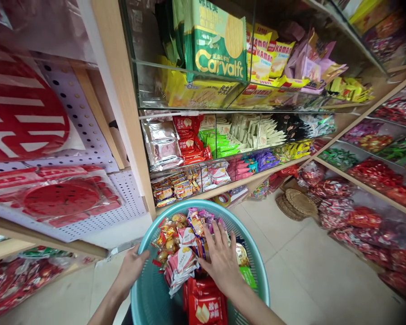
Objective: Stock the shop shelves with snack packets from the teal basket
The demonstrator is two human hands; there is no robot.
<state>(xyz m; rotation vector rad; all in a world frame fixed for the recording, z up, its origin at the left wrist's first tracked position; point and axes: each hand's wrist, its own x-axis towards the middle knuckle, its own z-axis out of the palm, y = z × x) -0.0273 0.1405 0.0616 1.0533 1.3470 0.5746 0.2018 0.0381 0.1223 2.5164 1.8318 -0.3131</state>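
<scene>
A teal plastic basket [262, 275] holds wrapped snacks of several kinds. My left hand [130, 269] is closed on its left rim, thumb over the edge. Inside, my right hand [220, 257] lies spread, palm down, over the packets, with its fingers apart. White-and-pink packets [181, 266] are to the left of that hand, and red packets [206, 302] lie below it, near the basket's front. Golden-brown wrapped pieces [171, 234] rest at the upper left, and a green packet [248, 276] shows at the right. What lies under my right palm is hidden.
Shelves with clear-fronted bins [189, 180] of snacks rise just beyond the basket. Red decorations [61, 198] hang at the left. Woven mats [299, 203] and bagged red goods [362, 216] lie on the tiled floor [301, 271] at the right.
</scene>
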